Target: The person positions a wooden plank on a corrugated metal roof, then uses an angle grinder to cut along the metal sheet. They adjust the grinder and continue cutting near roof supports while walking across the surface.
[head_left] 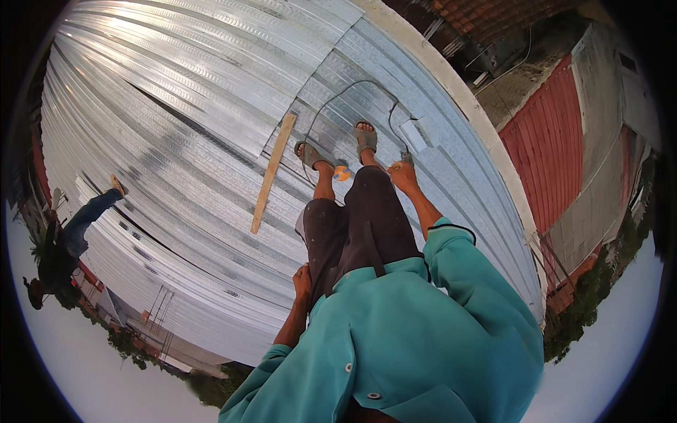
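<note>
Teal-shirted worker's left hand (302, 276) braced on thigh for balance; right hand (403, 173) closed around corded tool (405, 159) near roof sheeting (176, 106) right edge.

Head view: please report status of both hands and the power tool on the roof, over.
Right hand grips corded tool. Left hand on thigh, empty. Cable loops past feet; wooden batten alongside.

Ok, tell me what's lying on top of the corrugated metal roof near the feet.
On the metal roof lie a wooden batten, a looping cable and a small pale block. The legs hide the sheet below them.
</note>
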### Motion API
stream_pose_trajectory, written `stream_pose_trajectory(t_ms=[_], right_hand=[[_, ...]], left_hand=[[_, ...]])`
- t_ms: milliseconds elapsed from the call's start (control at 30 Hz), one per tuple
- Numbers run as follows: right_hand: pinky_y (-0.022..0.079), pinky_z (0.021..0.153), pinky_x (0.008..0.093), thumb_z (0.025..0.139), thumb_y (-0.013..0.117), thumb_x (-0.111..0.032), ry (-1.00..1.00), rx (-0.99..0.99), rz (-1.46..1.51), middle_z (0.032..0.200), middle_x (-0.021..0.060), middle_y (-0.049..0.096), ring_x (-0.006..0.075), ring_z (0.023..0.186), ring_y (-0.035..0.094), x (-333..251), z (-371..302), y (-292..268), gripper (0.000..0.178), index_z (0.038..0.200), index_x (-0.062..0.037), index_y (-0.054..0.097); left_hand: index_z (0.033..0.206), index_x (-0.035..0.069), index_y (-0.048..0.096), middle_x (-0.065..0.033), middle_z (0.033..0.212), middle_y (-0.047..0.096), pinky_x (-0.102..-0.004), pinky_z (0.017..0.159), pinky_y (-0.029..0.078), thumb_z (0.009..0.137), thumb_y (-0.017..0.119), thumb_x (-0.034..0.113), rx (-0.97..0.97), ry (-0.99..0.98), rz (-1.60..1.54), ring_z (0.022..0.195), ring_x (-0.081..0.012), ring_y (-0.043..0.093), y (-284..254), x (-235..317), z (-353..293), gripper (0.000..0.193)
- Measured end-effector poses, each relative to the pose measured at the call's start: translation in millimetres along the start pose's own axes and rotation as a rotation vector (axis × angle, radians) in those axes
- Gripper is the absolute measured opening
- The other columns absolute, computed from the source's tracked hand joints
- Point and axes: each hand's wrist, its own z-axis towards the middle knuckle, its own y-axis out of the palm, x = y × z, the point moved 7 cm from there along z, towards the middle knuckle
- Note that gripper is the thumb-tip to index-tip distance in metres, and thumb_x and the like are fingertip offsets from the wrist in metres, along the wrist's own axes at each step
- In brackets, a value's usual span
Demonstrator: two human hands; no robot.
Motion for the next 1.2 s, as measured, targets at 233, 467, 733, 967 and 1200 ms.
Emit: stream_pose_trajectory(t_ms=[233, 467, 733, 967, 1200], right_hand=[[0.056, 0.062, 0.0362, 0.088, 0.075, -0.022, -0.19, 0.209, -0.465, 0.079, 0.0131, 0.074, 0.0202, 0.064, 0.071, -4.0, 99.3, -175.3, 0.028, 0.102, 0.0016, 0.074], [0.055, 0.059, 0.0337, 0.089, 0.073, -0.021, -0.279, 0.063, -0.478, 0.077, 0.0101, 0.072, 0.0176, 0.064, 0.068, -118.8, 132.1, -131.3, 0.024, 0.093, 0.0022, 0.074], [0.055, 0.063, 0.0318, 0.09, 0.073, -0.019, -0.408, -0.161, -0.313, 0.09, 0.0127, 0.074, 0.017, 0.067, 0.068, -188.7, 43.4, 57.5, 0.031, 0.108, 0.0061, 0.071], [0.052, 0.062, 0.0329, 0.09, 0.072, -0.02, -0.208, 0.03, -0.262, 0.081, 0.0119, 0.072, 0.0179, 0.067, 0.068, -91.5, -10.6, 83.0, 0.029, 0.105, 0.004, 0.072], [0.054, 0.07, 0.0387, 0.087, 0.073, -0.022, -0.128, 0.341, -0.44, 0.085, 0.0155, 0.073, 0.0253, 0.075, 0.069, 72.9, -118.6, 130.1, 0.025, 0.097, 0.0012, 0.075]], left_hand=[[0.115, -0.008, 0.072, -0.0048, 0.092, 0.07, -0.0283, 0.074, 0.049, 0.104, 0.057, 0.028, 0.108, -0.141, -0.446, 0.081, -0.0111, 0.059, 78.5, -19.1, -52.0, 0.041], [0.122, -0.01, 0.068, -0.0097, 0.1, 0.073, -0.0292, 0.084, 0.051, 0.105, 0.057, 0.028, 0.273, -0.164, -0.562, 0.09, -0.0145, 0.064, 85.7, -38.9, -87.8, 0.043], [0.123, -0.01, 0.067, -0.0135, 0.108, 0.073, -0.0314, 0.089, 0.051, 0.106, 0.054, 0.031, 0.272, -0.253, -0.588, 0.097, -0.0172, 0.066, 53.5, -115.8, -74.2, 0.047], [0.138, -0.011, 0.055, -0.0231, 0.123, 0.068, -0.0364, 0.098, 0.049, 0.104, 0.055, 0.04, 0.149, -0.055, -0.29, 0.111, -0.0272, 0.065, -17.8, -171.7, 13.5, 0.062], [0.145, -0.011, 0.049, -0.0265, 0.14, 0.06, -0.037, 0.112, 0.041, 0.103, 0.058, 0.036, -0.15, 0.061, -0.316, 0.131, -0.0306, 0.057, -122.0, -212.0, 60.1, 0.064]])
